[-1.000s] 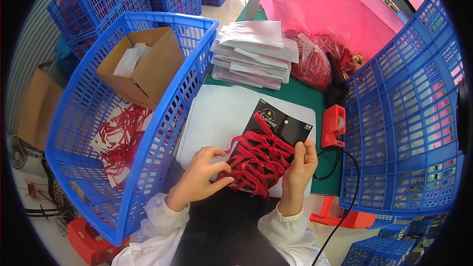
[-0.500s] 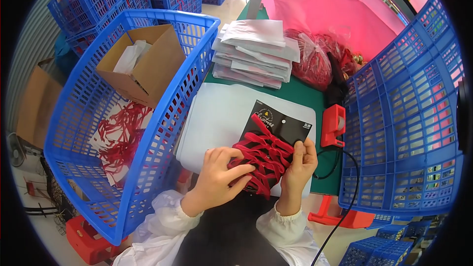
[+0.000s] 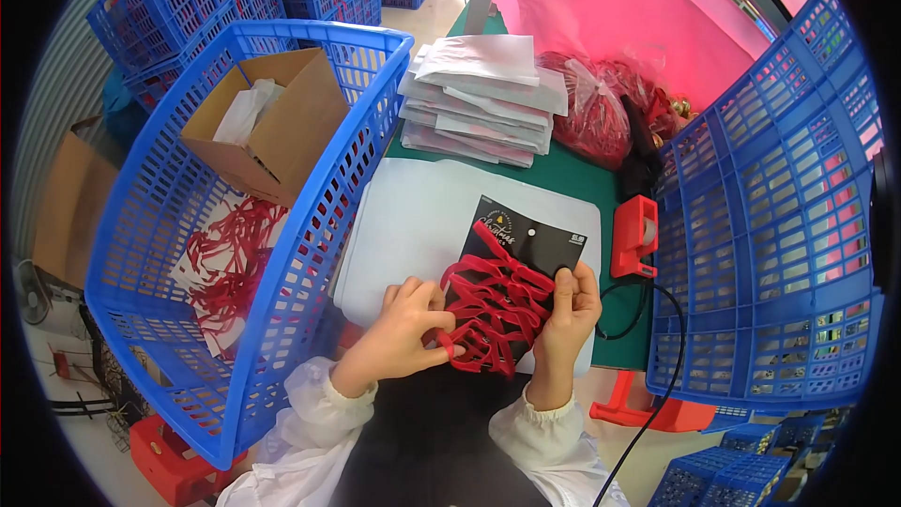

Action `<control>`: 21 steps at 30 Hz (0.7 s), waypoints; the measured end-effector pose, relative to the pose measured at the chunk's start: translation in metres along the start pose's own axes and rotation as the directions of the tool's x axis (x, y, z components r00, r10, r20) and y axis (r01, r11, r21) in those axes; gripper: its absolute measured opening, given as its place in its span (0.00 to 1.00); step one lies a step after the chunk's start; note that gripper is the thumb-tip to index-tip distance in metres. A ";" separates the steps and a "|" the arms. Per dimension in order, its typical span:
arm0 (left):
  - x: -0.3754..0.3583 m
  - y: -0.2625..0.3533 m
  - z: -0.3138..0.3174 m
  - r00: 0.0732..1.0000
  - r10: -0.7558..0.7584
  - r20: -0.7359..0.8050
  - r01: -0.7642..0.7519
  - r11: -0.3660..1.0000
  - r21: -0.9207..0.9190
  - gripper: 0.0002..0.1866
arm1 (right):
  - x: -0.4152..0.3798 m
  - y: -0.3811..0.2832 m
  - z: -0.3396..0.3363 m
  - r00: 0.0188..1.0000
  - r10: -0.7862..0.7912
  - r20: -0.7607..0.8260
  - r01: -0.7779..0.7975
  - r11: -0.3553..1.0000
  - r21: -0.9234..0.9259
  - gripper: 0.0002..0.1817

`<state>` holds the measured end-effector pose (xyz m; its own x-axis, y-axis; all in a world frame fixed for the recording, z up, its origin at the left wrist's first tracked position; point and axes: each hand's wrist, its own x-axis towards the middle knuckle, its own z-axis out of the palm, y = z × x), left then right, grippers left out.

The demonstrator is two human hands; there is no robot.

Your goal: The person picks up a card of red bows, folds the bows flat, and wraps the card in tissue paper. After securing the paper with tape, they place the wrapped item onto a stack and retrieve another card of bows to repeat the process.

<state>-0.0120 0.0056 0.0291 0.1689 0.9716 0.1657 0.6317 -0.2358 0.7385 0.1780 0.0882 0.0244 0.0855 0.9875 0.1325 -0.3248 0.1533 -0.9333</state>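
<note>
A black display card (image 3: 549,249) with "Christmas" lettering lies tilted over a stack of white sheets (image 3: 413,207). Red velvet ribbon (image 3: 497,286) runs in several looped rows across the card's front. My right hand (image 3: 568,319) grips the card's right edge, thumb on top. At the lower left of the loops, my left hand (image 3: 404,327) is closed, with thumb and finger pinching a red ribbon loop. Its other fingers are curled. The card's lower end is hidden by the ribbon.
A blue basket (image 3: 258,357) at left holds a cardboard box (image 3: 310,122) and red ribbons on white cards (image 3: 225,258). Folded white packets (image 3: 479,99) are stacked behind. At right are a red tape dispenser (image 3: 635,239), a black cable (image 3: 680,338) and an upright blue basket (image 3: 751,263).
My left hand has shifted slightly left and down, its fingers drawing together on the ribbon's lower left loop. The card has moved a little left; my right hand keeps its hold.
</note>
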 end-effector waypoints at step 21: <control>-0.010 0.002 -0.034 0.969 -0.068 -0.238 -0.009 0.951 -0.310 0.18 | 0.009 -0.003 -0.010 0.999 0.010 -0.051 -0.006 0.997 0.079 0.09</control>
<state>-0.0376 -0.0043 0.0511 -0.0592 0.9623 0.2656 0.3649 -0.2268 0.9030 0.1893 0.0966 0.0254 0.1299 0.9859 0.1059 -0.3991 0.1497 -0.9046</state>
